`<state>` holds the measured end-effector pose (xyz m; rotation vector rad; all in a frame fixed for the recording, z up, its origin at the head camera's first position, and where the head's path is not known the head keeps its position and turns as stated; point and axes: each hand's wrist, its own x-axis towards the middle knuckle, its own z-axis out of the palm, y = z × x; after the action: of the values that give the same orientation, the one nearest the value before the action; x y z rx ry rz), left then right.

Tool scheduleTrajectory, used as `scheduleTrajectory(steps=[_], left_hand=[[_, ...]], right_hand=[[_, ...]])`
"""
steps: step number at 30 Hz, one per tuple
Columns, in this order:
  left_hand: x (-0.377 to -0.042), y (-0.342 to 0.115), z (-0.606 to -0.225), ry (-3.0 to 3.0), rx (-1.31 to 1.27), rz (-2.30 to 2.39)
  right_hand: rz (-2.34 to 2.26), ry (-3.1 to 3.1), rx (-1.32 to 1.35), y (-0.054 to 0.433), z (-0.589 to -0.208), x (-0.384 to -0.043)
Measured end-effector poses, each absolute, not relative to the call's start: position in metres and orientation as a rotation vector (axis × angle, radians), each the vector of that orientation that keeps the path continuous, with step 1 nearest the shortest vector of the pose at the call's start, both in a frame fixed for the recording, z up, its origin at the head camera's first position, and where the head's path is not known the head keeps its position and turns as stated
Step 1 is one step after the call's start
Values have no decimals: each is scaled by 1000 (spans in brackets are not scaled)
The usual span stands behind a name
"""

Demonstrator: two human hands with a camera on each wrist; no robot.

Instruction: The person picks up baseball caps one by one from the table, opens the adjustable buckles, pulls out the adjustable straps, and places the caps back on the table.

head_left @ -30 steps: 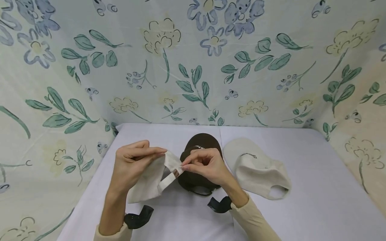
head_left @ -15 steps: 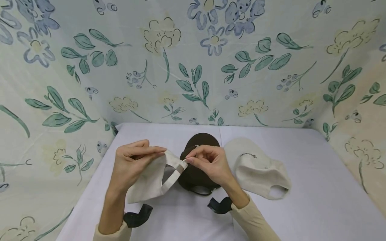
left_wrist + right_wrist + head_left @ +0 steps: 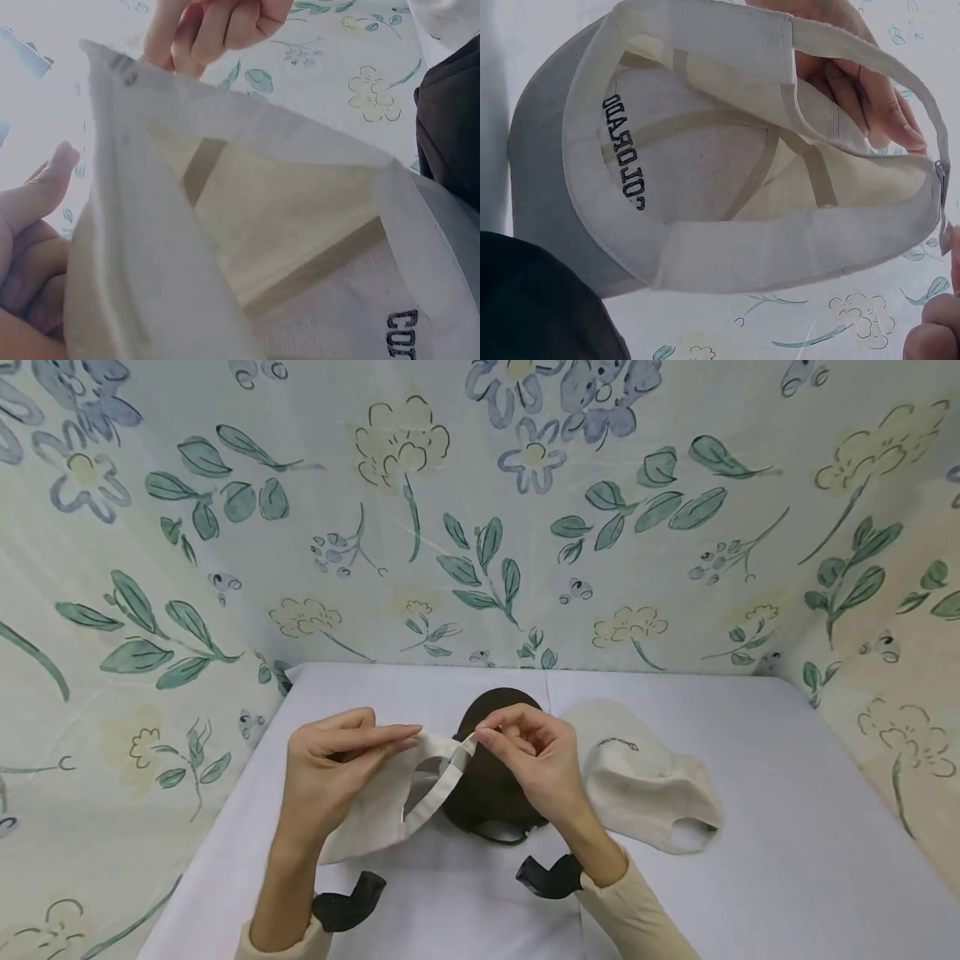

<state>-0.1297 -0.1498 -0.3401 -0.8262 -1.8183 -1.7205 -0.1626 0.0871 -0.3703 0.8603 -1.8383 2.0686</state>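
Observation:
A white baseball cap (image 3: 382, 802) is held up on its side, its back opening and adjustable strap (image 3: 437, 793) turned toward the right. My left hand (image 3: 326, 768) pinches the cap's edge near the opening between thumb and straight fingers. At the strap's end, by the buckle (image 3: 940, 174), my right hand (image 3: 536, 760) pinches the tip between thumb and forefinger. The right wrist view shows the inside of the cap, where dark embroidered lettering (image 3: 622, 154) shows through. In the left wrist view, the right hand's curled fingers (image 3: 225, 30) touch the far corner of the band.
Behind the right hand lies a dark brown cap (image 3: 495, 793). A second off-white cap (image 3: 645, 785) lies to its right on the white tablecloth (image 3: 810, 843). Flower-printed cloth (image 3: 480, 485) hangs round the back and sides.
My right hand has moved up and to the right, drawing the strap end with it, so the strap curves more. The left hand has barely shifted, and the lying caps stay put.

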Motion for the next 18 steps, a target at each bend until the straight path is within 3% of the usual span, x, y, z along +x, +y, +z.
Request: scheduleTrajectory(steps=[10, 18], left_hand=[[-110, -116, -332, -1856, -813, -1387], [-100, -82, -338, -1820, -625, -1089]], right_hand=[[2112, -1814, 680, 84, -366, -163], [2091, -1788, 614, 85, -368, -167]])
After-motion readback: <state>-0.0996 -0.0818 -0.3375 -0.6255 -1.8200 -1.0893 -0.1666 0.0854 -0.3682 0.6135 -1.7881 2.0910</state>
